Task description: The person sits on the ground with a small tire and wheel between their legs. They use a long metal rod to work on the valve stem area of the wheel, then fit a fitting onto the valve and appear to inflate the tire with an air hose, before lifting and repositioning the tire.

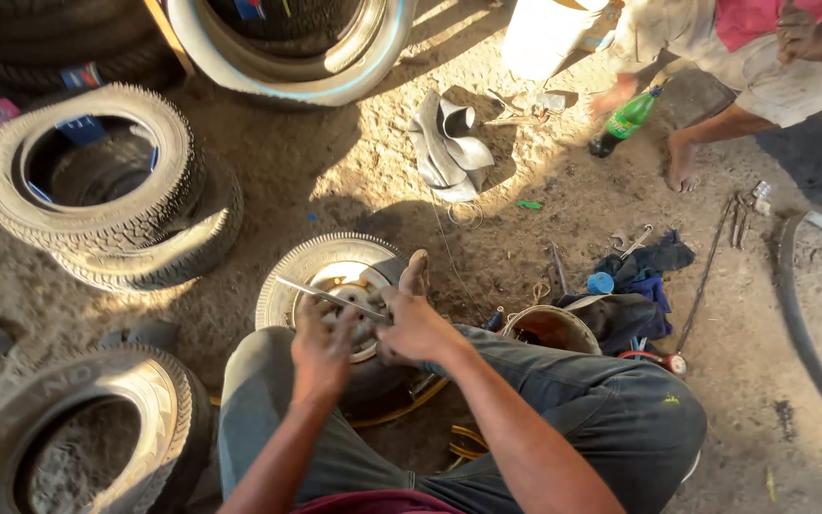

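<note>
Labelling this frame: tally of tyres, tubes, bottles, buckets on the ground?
Tyres off the rim: 4, e.g. stacked pair
Small wheel with tyre under both hands: 1
Loose inner tube: 1
Green bottle: 1
Bucket: 1
Total: 8

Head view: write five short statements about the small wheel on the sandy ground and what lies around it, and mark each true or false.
1. Both hands, the left hand and the right hand, rest on the small grey wheel with a metal rim. True.
2. A thin metal bar lies across the rim. True.
3. The green plastic bottle stands beside the wheel. False: it is far off, by another person's bare foot.
4. The folded black inner tube lies on the sand. True.
5. The stacked black tyres are to the right of the wheel. False: they are to the left.
</note>
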Action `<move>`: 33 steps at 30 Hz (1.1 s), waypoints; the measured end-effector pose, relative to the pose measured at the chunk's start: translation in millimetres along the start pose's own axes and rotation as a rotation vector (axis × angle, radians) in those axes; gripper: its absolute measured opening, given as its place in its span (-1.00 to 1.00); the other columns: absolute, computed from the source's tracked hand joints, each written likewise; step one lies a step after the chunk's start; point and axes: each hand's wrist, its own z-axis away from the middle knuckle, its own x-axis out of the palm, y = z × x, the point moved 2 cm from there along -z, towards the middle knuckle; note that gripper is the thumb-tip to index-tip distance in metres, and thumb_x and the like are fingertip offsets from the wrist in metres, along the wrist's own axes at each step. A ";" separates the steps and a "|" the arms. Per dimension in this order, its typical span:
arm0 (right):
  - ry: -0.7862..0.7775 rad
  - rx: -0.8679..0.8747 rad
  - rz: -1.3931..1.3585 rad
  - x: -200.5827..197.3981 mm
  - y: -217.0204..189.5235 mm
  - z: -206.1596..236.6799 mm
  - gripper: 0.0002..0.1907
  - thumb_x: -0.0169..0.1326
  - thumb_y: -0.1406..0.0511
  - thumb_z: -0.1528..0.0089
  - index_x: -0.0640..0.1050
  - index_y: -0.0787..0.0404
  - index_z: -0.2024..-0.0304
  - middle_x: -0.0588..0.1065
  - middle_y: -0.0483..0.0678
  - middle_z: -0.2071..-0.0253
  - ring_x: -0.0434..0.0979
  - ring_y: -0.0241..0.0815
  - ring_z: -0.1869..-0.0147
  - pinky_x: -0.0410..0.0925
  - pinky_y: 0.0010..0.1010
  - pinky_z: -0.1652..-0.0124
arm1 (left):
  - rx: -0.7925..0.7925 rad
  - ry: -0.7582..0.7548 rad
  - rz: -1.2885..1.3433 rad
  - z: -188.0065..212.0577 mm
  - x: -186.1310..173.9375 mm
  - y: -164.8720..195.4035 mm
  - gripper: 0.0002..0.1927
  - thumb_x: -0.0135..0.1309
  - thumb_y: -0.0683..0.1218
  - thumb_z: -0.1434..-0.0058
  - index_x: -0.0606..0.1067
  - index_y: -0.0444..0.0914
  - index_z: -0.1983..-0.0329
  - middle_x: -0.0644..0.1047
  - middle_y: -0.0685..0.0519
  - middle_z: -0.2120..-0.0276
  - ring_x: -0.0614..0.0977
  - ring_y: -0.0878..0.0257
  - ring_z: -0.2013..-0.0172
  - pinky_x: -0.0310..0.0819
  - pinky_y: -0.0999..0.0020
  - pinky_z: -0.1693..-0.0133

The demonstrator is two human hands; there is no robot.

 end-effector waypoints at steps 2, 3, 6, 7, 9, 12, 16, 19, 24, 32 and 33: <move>-0.250 0.815 -1.222 2.0 11.6 21.2 -0.40 0.05 0.27 -0.26 0.34 0.25 -0.36 0.57 0.17 0.13 0.63 0.04 0.27 0.47 -0.28 0.39 | -0.137 -0.034 -0.231 -4.0 32.6 3.5 -0.27 0.17 0.06 -0.24 0.24 -0.35 -0.38 0.63 -0.30 0.26 0.67 0.00 0.34 0.55 0.15 0.24; -0.159 0.843 -1.305 -4.4 13.4 29.9 -0.48 0.06 0.26 -0.31 0.39 0.28 -0.30 0.57 0.07 0.08 0.64 -0.13 0.17 0.53 -0.33 0.30 | -0.145 -0.060 -0.310 -15.6 43.8 8.8 -0.24 0.18 0.05 -0.24 0.20 -0.36 -0.40 0.65 -0.36 0.32 0.70 -0.07 0.32 0.56 0.09 0.19; -0.055 1.152 -1.437 -14.2 14.0 69.2 -0.63 0.04 0.17 -0.29 0.48 0.23 -0.06 0.60 -0.01 0.27 0.64 -0.17 0.34 0.50 -0.31 0.45 | 0.225 -0.023 -0.510 -49.6 66.2 30.8 -0.19 0.10 -0.20 -0.11 0.14 -0.41 -0.45 0.59 -0.38 0.20 0.64 -0.25 0.21 0.50 -0.02 0.15; -0.032 1.168 -1.326 -15.6 17.1 78.7 -0.64 0.06 0.16 -0.29 0.49 0.24 -0.04 0.59 -0.01 0.31 0.62 -0.18 0.36 0.46 -0.33 0.46 | 0.265 -0.178 -0.531 -59.9 73.2 36.4 -0.28 0.06 -0.21 -0.14 0.25 -0.33 -0.42 0.60 -0.34 0.16 0.65 -0.22 0.16 0.52 -0.02 0.11; -0.007 1.201 -1.100 -14.5 28.0 95.8 -0.65 0.11 0.15 -0.29 0.53 0.26 0.00 0.56 -0.02 0.40 0.58 -0.20 0.40 0.40 -0.37 0.48 | 0.336 -0.482 -0.563 -72.2 85.7 46.8 -0.39 -0.02 -0.24 -0.19 0.45 -0.17 -0.36 0.62 -0.25 0.07 0.66 -0.15 0.07 0.55 0.00 0.02; -0.202 1.102 -0.610 -4.0 54.1 108.1 -0.59 0.15 0.09 -0.29 0.58 0.32 0.07 0.55 0.16 0.44 0.59 0.03 0.35 0.42 -0.20 0.37 | 0.650 -0.536 -1.120 -64.8 101.7 58.7 -0.53 0.02 -0.22 -0.21 0.57 -0.01 -0.17 0.66 -0.01 0.06 0.60 0.02 -0.04 0.28 -0.20 -0.21; -0.324 0.776 -0.193 25.6 70.4 108.1 -0.55 0.27 0.08 -0.15 0.60 0.25 0.07 0.62 0.20 0.21 0.64 0.13 0.09 0.46 -0.09 0.07 | 0.629 -0.561 -0.892 -47.4 105.3 61.9 -0.66 0.16 0.10 -0.21 0.57 -0.21 0.08 0.61 -0.04 0.05 0.49 0.04 -0.16 0.14 -0.10 -0.31; -0.518 0.734 -0.308 53.1 58.0 111.9 -0.56 0.23 0.10 -0.15 0.59 0.22 0.04 0.61 0.19 0.17 0.65 0.14 0.04 0.46 -0.10 0.01 | 0.769 -0.477 -0.768 -45.8 103.3 59.0 -0.73 0.16 0.14 -0.21 0.57 -0.15 0.35 0.60 0.04 -0.05 0.43 0.00 -0.28 0.16 0.00 -0.37; -0.614 0.481 -0.440 69.2 29.4 114.0 -0.58 0.28 0.13 -0.13 0.59 0.28 0.09 0.61 0.22 0.19 0.61 0.21 0.03 0.44 -0.06 0.02 | 0.935 0.185 -0.521 -26.2 103.4 40.3 -0.52 0.16 -0.05 -0.15 0.38 -0.43 -0.03 0.26 -0.50 -0.33 0.16 -0.41 -0.41 0.04 -0.24 -0.37; -0.580 0.536 -0.394 54.5 25.6 105.4 -0.57 0.25 0.11 -0.15 0.57 0.31 0.11 0.59 0.22 0.22 0.60 0.20 0.02 0.42 -0.06 0.01 | 0.217 -0.484 -0.684 -54.0 83.4 15.4 -0.43 0.08 -0.14 -0.12 0.37 -0.40 -0.23 0.49 -0.39 -0.11 0.48 -0.23 -0.19 0.35 -0.03 -0.20; -0.578 0.525 -0.391 52.6 24.0 103.4 -0.57 0.25 0.11 -0.15 0.57 0.32 0.12 0.59 0.23 0.23 0.60 0.20 0.03 0.42 -0.06 0.01 | 0.054 -0.607 -0.734 -55.9 83.2 15.0 -0.48 0.10 -0.08 -0.19 0.38 -0.36 -0.21 0.55 -0.34 -0.01 0.57 -0.19 -0.10 0.43 -0.01 -0.14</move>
